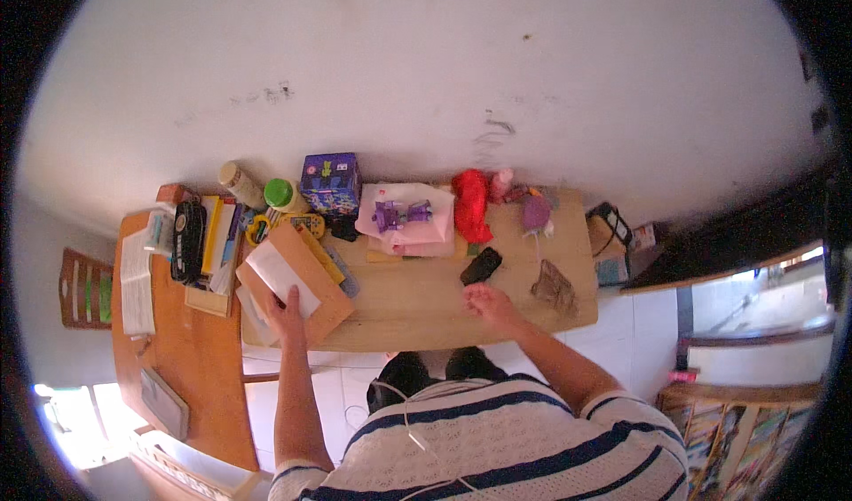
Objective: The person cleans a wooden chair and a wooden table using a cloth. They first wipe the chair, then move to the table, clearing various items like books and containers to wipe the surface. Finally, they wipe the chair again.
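Left hand — on white paper over brown folder, left side of pale desk, thumb apart from fingers, grip unclear | right hand — just beside small black object, fingers curled, cannot tell if pinching

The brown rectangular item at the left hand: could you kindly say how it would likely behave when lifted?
The brown rectangular item would probably stay fairly stiff, as its edges look straight. It is likely light for its size, since it appears thin. The white sheet on it might slide if tilted, as no fastening shows.
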Demonstrator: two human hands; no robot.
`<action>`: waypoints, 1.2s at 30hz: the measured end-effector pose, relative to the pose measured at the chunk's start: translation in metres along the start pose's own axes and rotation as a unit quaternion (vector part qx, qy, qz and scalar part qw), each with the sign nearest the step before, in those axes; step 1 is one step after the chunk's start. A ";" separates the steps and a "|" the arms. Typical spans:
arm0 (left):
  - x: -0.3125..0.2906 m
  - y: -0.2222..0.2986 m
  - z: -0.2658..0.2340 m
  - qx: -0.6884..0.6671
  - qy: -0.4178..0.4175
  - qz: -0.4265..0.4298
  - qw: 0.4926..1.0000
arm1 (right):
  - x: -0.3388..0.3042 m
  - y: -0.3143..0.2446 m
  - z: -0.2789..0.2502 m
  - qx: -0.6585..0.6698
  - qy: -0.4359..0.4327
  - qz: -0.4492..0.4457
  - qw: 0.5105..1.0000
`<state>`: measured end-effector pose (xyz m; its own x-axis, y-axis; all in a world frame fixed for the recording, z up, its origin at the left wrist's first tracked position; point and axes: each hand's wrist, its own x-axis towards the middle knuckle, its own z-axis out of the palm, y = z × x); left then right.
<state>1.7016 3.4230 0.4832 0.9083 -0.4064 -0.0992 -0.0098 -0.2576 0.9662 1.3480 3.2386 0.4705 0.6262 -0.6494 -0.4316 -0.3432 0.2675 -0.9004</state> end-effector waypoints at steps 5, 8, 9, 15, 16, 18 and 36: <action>0.046 -0.034 -0.008 0.142 0.015 0.087 0.986 | -0.011 -0.003 -0.026 0.040 0.096 0.062 0.993; 0.095 -0.118 -0.060 0.122 0.049 0.035 0.991 | 0.001 -0.011 -0.044 -0.002 0.144 0.022 0.989; 0.094 -0.123 -0.058 0.130 0.052 0.025 0.990 | 0.003 -0.002 -0.060 -0.027 0.185 -0.004 0.982; 0.037 -0.049 -0.021 0.368 0.226 0.226 0.873 | 0.060 0.020 -0.171 -0.353 0.380 -0.076 0.852; 0.010 -0.010 0.000 0.348 0.215 0.261 0.874 | 0.063 0.015 -0.176 -0.358 0.406 -0.086 0.837; -0.030 0.033 0.026 0.312 0.167 0.288 0.890 | 0.077 0.001 -0.167 -0.380 0.426 -0.094 0.815; -0.179 0.063 0.233 -0.047 -0.390 -0.141 0.909 | 0.047 -0.014 -0.177 0.124 0.156 -0.064 0.978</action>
<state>1.4410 3.2756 0.5069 0.2957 -0.8434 -0.4486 0.2467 -0.3863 0.8888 1.2583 3.0777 0.4728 0.3964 -0.8638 -0.3110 -0.0717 0.3086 -0.9485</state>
